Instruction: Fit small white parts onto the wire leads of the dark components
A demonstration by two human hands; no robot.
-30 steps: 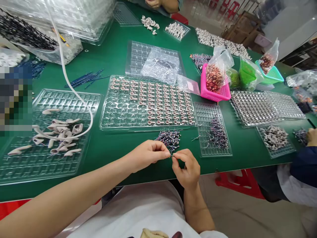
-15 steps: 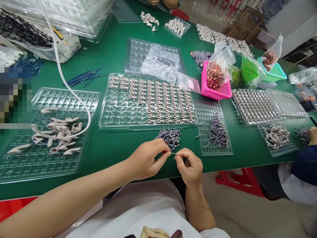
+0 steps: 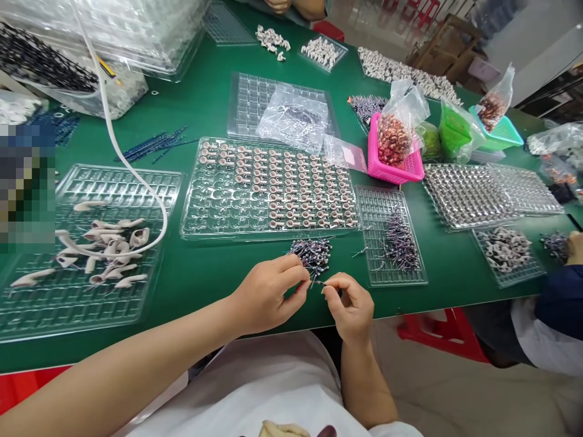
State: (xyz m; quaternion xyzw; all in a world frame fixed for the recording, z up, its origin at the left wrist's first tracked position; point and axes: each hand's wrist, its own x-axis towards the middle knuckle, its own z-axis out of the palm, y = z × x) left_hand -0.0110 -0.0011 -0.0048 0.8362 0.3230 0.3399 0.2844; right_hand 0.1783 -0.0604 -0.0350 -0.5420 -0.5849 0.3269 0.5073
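Note:
My left hand pinches one end of a small thin wired part, just in front of a pile of small wired parts. The part's other end is between the thumb and forefinger of my right hand. Beyond the pile, a clear tray holds rows of small pale round-ended pieces. A second clear tray to the right carries more wired parts. On the left tray lie loose pale curved pieces.
A white cable loops over the left tray. Bagged parts stand in a pink basket at the right. Plastic trays are stacked back left. Another person's hand is at the far right edge, beside a small dark pile.
My left hand has drawn back slightly to the left, and a little more of the thin part shows between my hands. The view has shifted slightly.

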